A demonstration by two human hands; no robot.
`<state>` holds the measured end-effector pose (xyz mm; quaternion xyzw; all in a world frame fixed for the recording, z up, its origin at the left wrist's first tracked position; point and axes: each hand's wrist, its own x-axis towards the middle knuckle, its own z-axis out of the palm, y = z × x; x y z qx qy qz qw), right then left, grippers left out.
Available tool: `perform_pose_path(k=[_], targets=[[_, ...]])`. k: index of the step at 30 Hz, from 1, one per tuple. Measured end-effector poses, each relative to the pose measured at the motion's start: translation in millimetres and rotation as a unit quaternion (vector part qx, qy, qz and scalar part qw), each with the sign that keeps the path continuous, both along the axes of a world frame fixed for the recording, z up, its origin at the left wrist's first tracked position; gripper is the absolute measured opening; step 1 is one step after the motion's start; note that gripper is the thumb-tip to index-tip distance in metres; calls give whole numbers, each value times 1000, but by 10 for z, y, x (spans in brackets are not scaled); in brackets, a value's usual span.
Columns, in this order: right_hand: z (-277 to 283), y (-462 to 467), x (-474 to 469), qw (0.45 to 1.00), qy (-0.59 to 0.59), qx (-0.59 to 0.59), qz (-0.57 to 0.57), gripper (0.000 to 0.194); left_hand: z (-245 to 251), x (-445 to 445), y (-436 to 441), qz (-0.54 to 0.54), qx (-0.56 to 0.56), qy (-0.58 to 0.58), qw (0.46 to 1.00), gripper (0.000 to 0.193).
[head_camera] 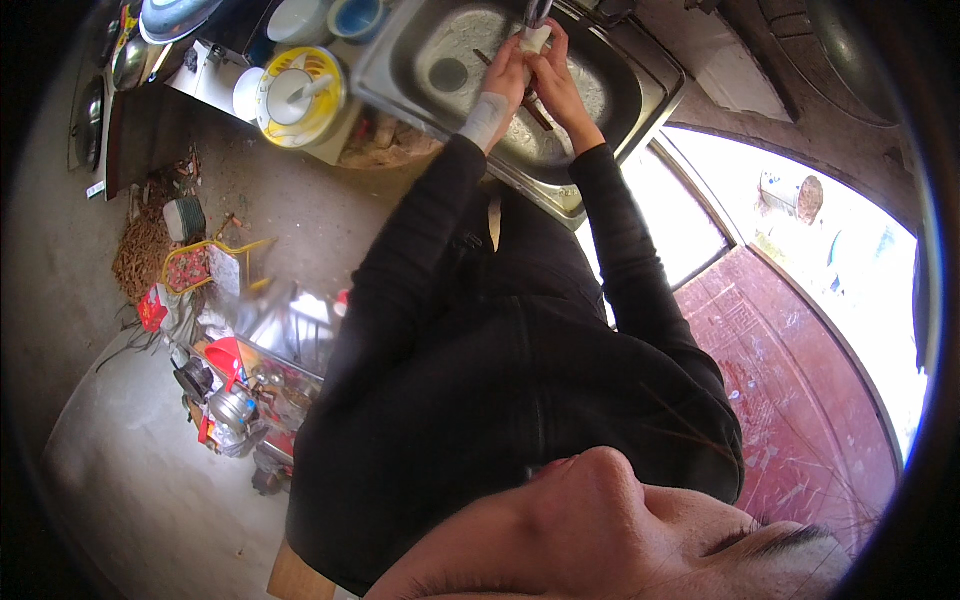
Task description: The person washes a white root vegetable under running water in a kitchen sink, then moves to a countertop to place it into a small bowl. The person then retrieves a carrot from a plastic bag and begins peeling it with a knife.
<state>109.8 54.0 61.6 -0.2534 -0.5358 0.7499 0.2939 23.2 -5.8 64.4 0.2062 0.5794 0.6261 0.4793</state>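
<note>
Both my hands are over a stainless steel sink, close below the tap. Between the fingers of my left hand and my right hand is a small whitish object; its kind is unclear, and the fingers hide part of it. A pale wrap covers my left wrist. Brown sticks, perhaps chopsticks, lie in the basin beneath my hands. The round drain shows left of them.
On the counter left of the sink stand a yellow-and-white bowl with a white spoon, a blue bowl and a white bowl. A pale pointed strip hangs below the sink's front edge. A red door stands at right.
</note>
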Motion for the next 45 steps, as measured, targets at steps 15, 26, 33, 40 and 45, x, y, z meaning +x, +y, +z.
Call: perform_pose_path(k=[15, 26, 33, 40, 45], targets=[[-58, 28, 2, 988, 105, -110, 34, 78, -54, -55, 16, -36, 1, -6, 999, 44], [41, 16, -21, 981, 120, -150, 17, 79, -147, -56, 46, -33, 50, 17, 998, 43], [18, 46, -4, 989, 85, -121, 22, 79, -133, -49, 65, -26, 68, 13, 997, 39], [3, 17, -23, 993, 68, -95, 1, 72, -32, -11, 51, 4, 28, 1, 1000, 38], [55, 21, 3, 995, 79, -57, 10, 64, 88, 10, 25, -26, 18, -8, 999, 44]])
